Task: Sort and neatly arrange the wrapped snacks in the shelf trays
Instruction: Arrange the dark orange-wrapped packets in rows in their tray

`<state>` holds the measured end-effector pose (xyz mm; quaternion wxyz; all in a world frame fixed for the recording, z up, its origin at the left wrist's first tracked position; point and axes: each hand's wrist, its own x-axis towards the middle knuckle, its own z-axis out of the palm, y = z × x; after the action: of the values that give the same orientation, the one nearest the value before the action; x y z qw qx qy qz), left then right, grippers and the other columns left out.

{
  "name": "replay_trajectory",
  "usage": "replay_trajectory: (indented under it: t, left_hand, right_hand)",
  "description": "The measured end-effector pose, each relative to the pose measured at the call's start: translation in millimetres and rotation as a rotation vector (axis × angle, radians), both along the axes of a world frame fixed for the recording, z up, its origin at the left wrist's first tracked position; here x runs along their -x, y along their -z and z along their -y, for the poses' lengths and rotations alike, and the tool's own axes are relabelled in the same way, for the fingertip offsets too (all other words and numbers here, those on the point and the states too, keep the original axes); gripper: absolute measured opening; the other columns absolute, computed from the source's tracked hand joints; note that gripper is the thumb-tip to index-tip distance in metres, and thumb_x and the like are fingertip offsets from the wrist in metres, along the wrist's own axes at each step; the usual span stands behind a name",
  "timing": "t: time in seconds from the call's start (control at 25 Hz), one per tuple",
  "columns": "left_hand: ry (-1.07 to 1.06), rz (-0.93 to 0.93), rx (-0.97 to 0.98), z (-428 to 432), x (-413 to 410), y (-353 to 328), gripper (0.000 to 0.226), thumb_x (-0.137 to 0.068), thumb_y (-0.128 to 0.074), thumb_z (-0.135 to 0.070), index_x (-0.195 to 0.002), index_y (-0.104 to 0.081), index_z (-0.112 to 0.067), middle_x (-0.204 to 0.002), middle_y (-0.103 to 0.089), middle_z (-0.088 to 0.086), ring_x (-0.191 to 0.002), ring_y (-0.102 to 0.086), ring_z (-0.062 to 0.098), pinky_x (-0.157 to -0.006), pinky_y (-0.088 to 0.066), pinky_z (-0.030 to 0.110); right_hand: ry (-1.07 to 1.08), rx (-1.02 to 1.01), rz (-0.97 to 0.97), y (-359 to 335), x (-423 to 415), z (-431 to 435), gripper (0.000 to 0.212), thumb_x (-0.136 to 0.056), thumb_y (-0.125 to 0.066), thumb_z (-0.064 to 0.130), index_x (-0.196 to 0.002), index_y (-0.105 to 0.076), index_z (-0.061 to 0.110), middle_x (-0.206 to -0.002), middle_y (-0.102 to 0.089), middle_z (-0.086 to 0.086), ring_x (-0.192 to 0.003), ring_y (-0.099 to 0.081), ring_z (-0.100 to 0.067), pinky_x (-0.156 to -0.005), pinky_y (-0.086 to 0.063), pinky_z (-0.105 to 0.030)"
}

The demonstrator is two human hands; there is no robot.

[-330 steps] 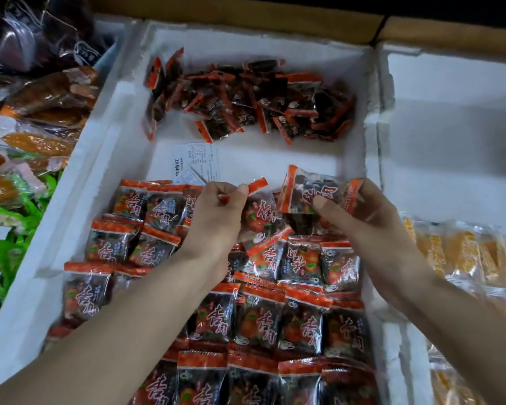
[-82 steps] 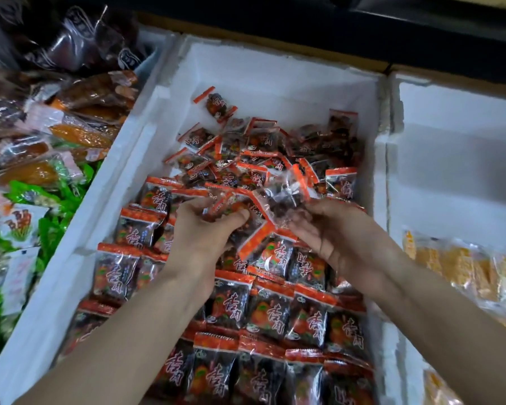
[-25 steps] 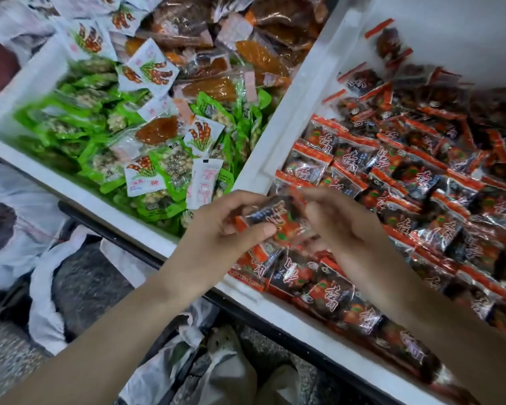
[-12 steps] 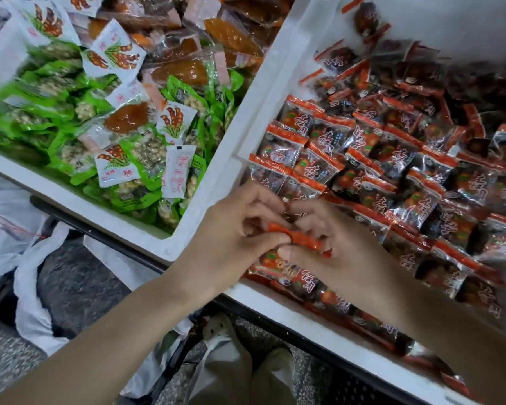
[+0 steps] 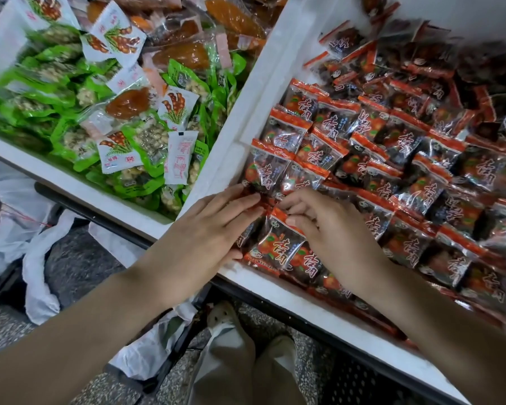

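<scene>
White characters 杏肉 stand on the red-edged snack packets (image 5: pixel 278 247).

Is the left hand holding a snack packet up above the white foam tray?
No, the left hand lies flat, fingers straight, pressing on the red-and-black wrapped snack packets in the white foam tray's near corner.

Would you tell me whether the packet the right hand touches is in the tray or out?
In: the packet lies flat in the white tray's near corner, overlapping its neighbours; the right hand touches its top edge.
</scene>
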<state>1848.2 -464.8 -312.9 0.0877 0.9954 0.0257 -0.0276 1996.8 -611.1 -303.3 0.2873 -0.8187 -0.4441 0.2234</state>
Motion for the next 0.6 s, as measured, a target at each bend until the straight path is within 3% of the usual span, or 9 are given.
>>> replay_trajectory:
  t: [0.12, 0.24, 0.32, 0.44, 0.52, 0.6]
  left_hand:
    - [0.026, 0.005, -0.061, -1.4, 0.2, 0.9, 0.067, -0.070, -0.064, -0.033, -0.130, -0.056, -0.006, -0.137, -0.053, 0.009, -0.132, -0.034, 0.025, -0.107, -0.019, 0.035]
    - [0.040, 0.007, -0.094, -2.9, 2.3, 4.6, 0.066, -0.074, -0.061, -0.035, -0.133, -0.054, -0.005, -0.141, -0.049, 0.010, -0.134, -0.039, 0.029, -0.109, -0.019, 0.035]
    - [0.048, 0.013, -0.107, -3.3, 4.9, 6.6, 0.065, -0.078, -0.059, -0.034, -0.135, -0.050, -0.005, -0.144, -0.045, 0.010, -0.137, -0.034, 0.029, -0.111, -0.017, 0.036]
    - [0.062, 0.027, -0.122, -1.9, 7.6, 5.3, 0.057, -0.089, -0.053, -0.037, -0.136, -0.049, -0.005, -0.145, -0.044, 0.010, -0.136, -0.031, 0.027, -0.112, -0.019, 0.037]
    - [0.046, 0.044, -0.103, -0.9, 3.3, -0.5, 0.054, -0.092, -0.042, -0.039, -0.132, -0.054, -0.005, -0.138, -0.050, 0.010, -0.129, -0.042, 0.026, -0.107, -0.027, 0.038]
    - [0.030, 0.092, -0.067, -1.8, -11.4, -9.7, 0.051, -0.092, -0.038, -0.036, -0.127, -0.058, -0.006, -0.127, -0.056, 0.009, -0.116, -0.053, 0.026, -0.097, -0.035, 0.037]
  right_hand:
    - [-0.089, -0.002, 0.043, -3.4, 1.3, -2.0, 0.025, -0.089, -0.062, 0.016, -0.113, -0.057, 0.019, -0.102, -0.066, 0.007, -0.091, -0.059, 0.000, -0.082, -0.051, -0.021]
    - [-0.172, 0.004, 0.080, -2.4, 2.0, -1.0, 0.033, -0.087, -0.062, 0.024, -0.118, -0.054, 0.017, -0.112, -0.060, 0.005, -0.106, -0.055, -0.007, -0.092, -0.046, -0.021]
    - [-0.244, -0.010, 0.253, 3.2, 2.0, -0.1, 0.036, -0.084, -0.064, 0.024, -0.117, -0.057, 0.012, -0.112, -0.059, -0.002, -0.108, -0.057, -0.016, -0.094, -0.046, -0.025]
    - [-0.279, -0.043, 0.440, 8.9, 1.9, 2.1, 0.032, -0.078, -0.066, 0.027, -0.105, -0.062, 0.011, -0.101, -0.058, -0.004, -0.092, -0.061, -0.017, -0.081, -0.054, -0.029]
    - [-0.321, -0.064, 0.422, 8.4, 0.1, 7.3, 0.026, -0.079, -0.063, 0.030, -0.099, -0.064, 0.013, -0.097, -0.058, -0.003, -0.086, -0.061, -0.016, -0.069, -0.057, -0.028]
    - [-0.413, -0.040, 0.392, 6.3, -2.9, 15.7, 0.029, -0.082, -0.058, 0.031, -0.104, -0.065, 0.014, -0.096, -0.059, -0.001, -0.087, -0.060, -0.015, -0.069, -0.057, -0.027]
